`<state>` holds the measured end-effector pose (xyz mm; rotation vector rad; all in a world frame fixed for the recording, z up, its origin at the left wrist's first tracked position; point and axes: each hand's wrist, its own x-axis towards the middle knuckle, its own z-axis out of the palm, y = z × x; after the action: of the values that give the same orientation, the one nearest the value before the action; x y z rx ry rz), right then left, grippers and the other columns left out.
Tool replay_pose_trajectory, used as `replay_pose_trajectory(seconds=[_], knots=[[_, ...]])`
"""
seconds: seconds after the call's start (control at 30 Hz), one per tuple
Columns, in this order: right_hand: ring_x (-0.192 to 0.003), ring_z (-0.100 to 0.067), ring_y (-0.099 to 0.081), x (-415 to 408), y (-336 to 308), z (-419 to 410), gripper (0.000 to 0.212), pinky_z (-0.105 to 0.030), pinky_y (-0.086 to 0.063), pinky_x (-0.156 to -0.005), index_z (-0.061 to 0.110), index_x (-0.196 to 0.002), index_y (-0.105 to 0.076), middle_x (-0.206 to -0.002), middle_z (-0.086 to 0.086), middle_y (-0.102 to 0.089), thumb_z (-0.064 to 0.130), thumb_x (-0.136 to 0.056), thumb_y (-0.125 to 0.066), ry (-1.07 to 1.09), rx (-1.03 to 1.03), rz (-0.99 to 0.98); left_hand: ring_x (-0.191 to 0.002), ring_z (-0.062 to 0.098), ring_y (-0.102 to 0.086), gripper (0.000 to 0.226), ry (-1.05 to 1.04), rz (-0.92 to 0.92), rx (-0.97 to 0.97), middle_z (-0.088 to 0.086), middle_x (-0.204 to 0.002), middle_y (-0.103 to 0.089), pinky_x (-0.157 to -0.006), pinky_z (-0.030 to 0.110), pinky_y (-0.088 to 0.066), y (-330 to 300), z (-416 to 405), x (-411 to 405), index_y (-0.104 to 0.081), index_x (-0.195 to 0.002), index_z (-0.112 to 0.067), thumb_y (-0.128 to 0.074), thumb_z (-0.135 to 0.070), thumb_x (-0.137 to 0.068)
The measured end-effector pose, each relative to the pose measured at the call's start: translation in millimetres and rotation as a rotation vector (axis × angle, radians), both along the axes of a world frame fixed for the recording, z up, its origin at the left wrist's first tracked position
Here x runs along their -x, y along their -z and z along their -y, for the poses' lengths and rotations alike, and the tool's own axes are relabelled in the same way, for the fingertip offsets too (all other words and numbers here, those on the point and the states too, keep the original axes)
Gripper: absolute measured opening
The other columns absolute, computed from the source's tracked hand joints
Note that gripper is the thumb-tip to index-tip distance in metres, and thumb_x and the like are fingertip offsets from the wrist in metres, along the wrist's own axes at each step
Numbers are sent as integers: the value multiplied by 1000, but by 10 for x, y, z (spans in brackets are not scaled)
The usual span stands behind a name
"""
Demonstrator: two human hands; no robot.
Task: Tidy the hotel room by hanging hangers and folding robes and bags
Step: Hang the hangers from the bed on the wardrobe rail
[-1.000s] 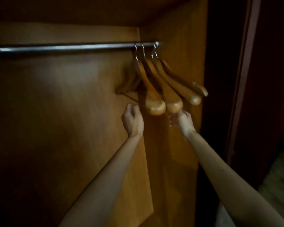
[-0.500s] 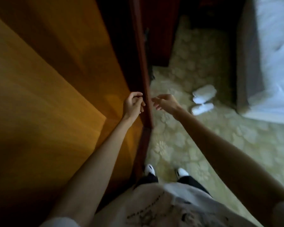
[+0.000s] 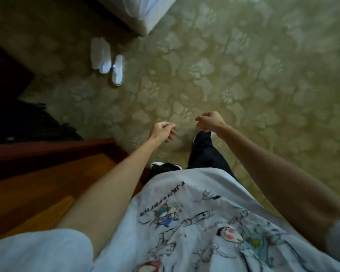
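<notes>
The wardrobe with its hung hangers has been left behind for patterned carpet, a bed corner and white slippers, while left hand and right hand are carried loosely curled, empty, suggesting robes or bags are sought next.

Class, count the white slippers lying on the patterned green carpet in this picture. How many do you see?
2. One white slipper lies near the bed corner; the other white slipper lies just right of it, touching. More may be hidden outside the view.
</notes>
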<state>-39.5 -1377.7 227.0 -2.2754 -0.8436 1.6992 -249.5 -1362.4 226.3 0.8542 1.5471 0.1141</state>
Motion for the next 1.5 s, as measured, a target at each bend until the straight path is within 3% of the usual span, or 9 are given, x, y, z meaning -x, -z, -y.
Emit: replay_pose_trajectory(seconds=[0.27, 0.43, 0.6, 0.7, 0.9, 1.03, 1.1, 1.2, 1.5], knots=[[-65, -20, -64, -1591, 186, 484, 22, -37, -59, -71, 3, -86, -72, -82, -12, -74, 21, -92, -59, 275, 160, 45, -53, 12, -59, 26, 381, 0, 61, 4, -74, -69, -48, 22, -47, 117, -695, -1697, -68, -94, -8, -65, -34, -96], [-66, -19, -63, -2402, 214, 253, 17, -32, -55, -64, 8, -90, -71, -79, -7, -70, 18, -95, -58, 396, 167, 40, -59, 14, -57, 28, 478, 2, 10, 7, -78, -68, -49, 19, -48, 57, -1307, -2465, -67, -100, -4, -71, -31, -92], [-69, -17, -65, -3064, 151, -690, 17, -32, -57, -69, 8, -93, -70, -82, -6, -71, 19, -96, -58, 380, 73, 20, -61, 17, -61, 22, 548, -66, -58, 7, -75, -68, -54, 24, -51, 49, -2008, -2995, -69, -92, -8, -64, -28, -98], [-67, -15, -65, -3435, 78, -1461, 18, -25, -54, -59, 10, -91, -71, -83, -5, -73, 21, -96, -57, 272, -18, -1, -55, 15, -58, 18, 497, -114, -49, 6, -72, -67, -45, 18, -47, 143, -2497, -3229, -66, -82, -12, -63, -20, -98], [-60, -9, -63, -4357, 66, -3050, 16, -16, -45, -49, 13, -92, -70, -82, -3, -73, 21, -95, -56, 33, -83, 12, -54, 14, -56, 19, 346, -146, -44, 6, -73, -66, -43, 16, -45, 268, -3679, -3905, -69, -90, -4, -64, -21, -98], [-65, -11, -66, -5141, -37, -3917, 24, -24, -55, -60, 11, -94, -70, -85, -2, -75, 31, -99, -56, -66, -44, 54, -52, 13, -55, 20, 308, -138, -23, 8, -73, -66, -43, 18, -45, 200, -4534, -4593, -67, -88, -4, -64, -22, -98], [-71, -15, -70, -5582, -65, -4281, 30, -30, -60, -68, 11, -95, -71, -86, -3, -75, 38, -98, -58, -57, -36, 76, -52, 14, -55, 19, 333, -129, -11, 7, -72, -65, -45, 20, -46, 126, -4974, -5030, -66, -88, -5, -64, -21, -98], [-73, -16, -70, -6258, -108, -4711, 35, -27, -57, -64, 12, -95, -70, -86, -2, -74, 45, -98, -58, 8, -45, 112, -52, 13, -56, 20, 388, -105, -45, 6, -72, -65, -44, 19, -45, 47, -5602, -5713, -66, -89, -5, -61, -21, -100], [-68, -19, -67, -8127, 90, -5846, 33, -33, -58, -67, 8, -89, -72, -81, -6, -74, 35, -100, -57, 239, 15, 193, -60, 14, -63, 22, 602, -52, -53, 4, -77, -71, -53, 23, -50, 149, -7428, -7818, -70, -95, -7, -59, -25, -100]])
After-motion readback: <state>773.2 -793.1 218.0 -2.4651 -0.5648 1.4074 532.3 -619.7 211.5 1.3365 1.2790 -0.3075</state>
